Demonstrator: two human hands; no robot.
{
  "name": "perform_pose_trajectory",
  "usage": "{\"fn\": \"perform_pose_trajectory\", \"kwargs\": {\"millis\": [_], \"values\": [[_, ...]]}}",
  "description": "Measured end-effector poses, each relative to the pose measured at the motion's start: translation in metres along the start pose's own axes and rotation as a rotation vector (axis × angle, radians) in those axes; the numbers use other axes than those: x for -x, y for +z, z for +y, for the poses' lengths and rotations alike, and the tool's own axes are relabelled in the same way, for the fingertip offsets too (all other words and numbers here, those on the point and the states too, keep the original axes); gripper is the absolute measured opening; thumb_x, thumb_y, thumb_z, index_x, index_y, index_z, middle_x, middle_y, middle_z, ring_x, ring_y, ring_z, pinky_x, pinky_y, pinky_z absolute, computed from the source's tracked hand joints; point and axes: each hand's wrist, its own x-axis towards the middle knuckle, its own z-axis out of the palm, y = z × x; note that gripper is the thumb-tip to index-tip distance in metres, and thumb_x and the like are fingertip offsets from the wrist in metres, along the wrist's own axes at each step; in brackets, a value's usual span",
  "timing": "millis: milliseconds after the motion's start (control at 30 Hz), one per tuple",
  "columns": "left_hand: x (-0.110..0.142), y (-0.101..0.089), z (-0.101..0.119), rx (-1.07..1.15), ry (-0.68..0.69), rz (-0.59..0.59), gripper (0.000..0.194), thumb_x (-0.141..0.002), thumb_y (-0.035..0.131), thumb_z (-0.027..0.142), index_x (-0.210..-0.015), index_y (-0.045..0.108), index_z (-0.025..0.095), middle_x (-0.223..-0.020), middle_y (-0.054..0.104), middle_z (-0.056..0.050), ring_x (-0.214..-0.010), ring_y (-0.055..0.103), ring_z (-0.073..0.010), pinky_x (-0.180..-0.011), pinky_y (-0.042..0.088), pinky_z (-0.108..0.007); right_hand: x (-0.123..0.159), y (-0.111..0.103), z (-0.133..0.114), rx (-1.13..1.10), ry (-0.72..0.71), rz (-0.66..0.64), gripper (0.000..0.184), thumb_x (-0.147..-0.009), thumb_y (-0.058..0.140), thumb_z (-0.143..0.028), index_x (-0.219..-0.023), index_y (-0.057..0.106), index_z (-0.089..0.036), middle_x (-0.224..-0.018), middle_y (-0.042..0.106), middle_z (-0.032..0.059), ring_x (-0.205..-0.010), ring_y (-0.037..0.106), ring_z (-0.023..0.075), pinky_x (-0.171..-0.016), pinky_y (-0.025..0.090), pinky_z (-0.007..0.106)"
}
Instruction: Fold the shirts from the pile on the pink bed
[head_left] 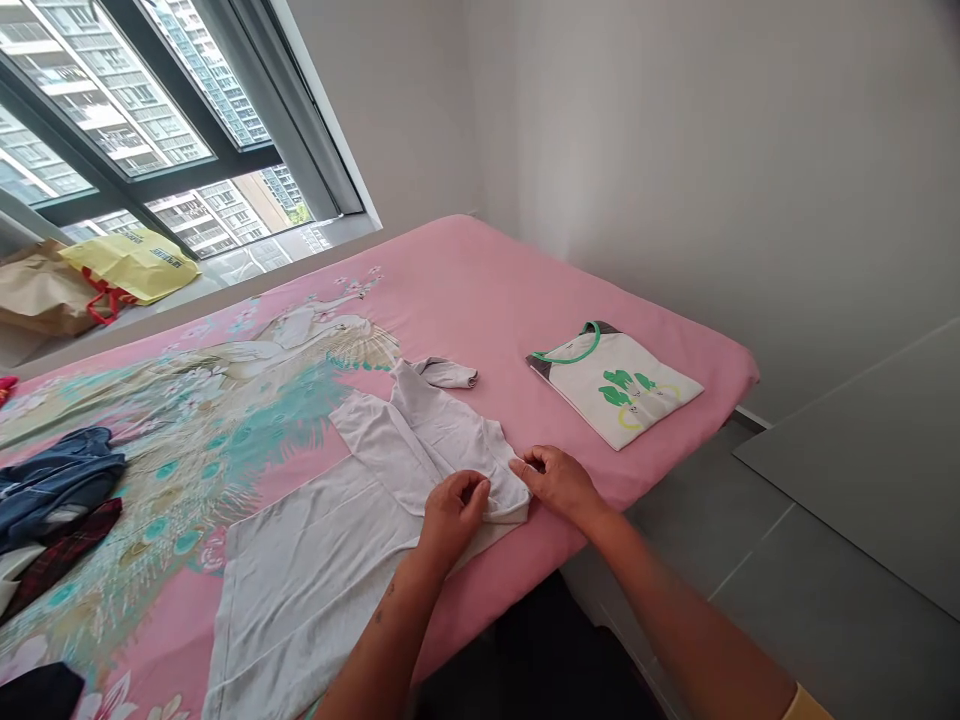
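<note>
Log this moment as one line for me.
left hand: on pale grey shirt; right hand: at shirt's edge; pale grey shirt: partly folded over, on pink bedsheet; printed shirt: folded, beyond right hand

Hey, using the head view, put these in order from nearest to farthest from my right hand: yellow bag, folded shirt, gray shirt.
1. Gray shirt: right at your right hand, extending leftward.
2. Folded shirt: just beyond the hand, toward the right.
3. Yellow bag: far off, upper left.

a pale grey garment (360,515), probably a shirt, lies part-folded on pink bedding (465,275).
</note>
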Motion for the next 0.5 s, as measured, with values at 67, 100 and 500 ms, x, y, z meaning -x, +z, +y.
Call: {"fn": "perform_pose_trajectory", "kwargs": {"millis": [67,100,500], "values": [[-0.011,-0.006,0.001,0.133,-0.143,-0.015,0.034,-0.085,0.044,0.045,-0.077,0.062,0.018,-0.068,0.061,0.0,-0.063,0.055,-0.0136,-0.059,0.041,-0.025,-0.001,0.004,-0.008,0.08,-0.047,0.025,0.018,-0.078,0.059,-0.035,-0.069,0.058,-0.02,-0.076,0.063,0.0024,-0.076,0.056,0.0176,-0.07,0.041,0.029],[-0.017,-0.009,0.002,0.181,-0.199,-0.043,0.037,-0.084,0.044,0.049,-0.075,0.061,0.017,-0.067,0.06,0.0,-0.06,0.054,-0.013,-0.057,0.041,-0.024,0.001,0.007,-0.013,0.096,-0.112,0.042,0.013,-0.078,0.059,-0.03,-0.07,0.058,-0.02,-0.079,0.063,0.0029,-0.08,0.055,0.0179,-0.074,0.041,0.03],[-0.049,-0.014,-0.043,0.792,-0.558,-0.401,0.028,-0.076,0.057,0.044,-0.068,0.05,0.017,-0.045,0.055,0.003,-0.034,0.047,-0.0076,-0.035,0.038,-0.017,-0.017,0.02,-0.032,-0.126,-0.086,-0.161,0.034,-0.092,0.036,-0.036,-0.076,0.06,-0.018,-0.07,0.06,0.0008,-0.066,0.052,0.0121,-0.06,0.039,0.024]]}}
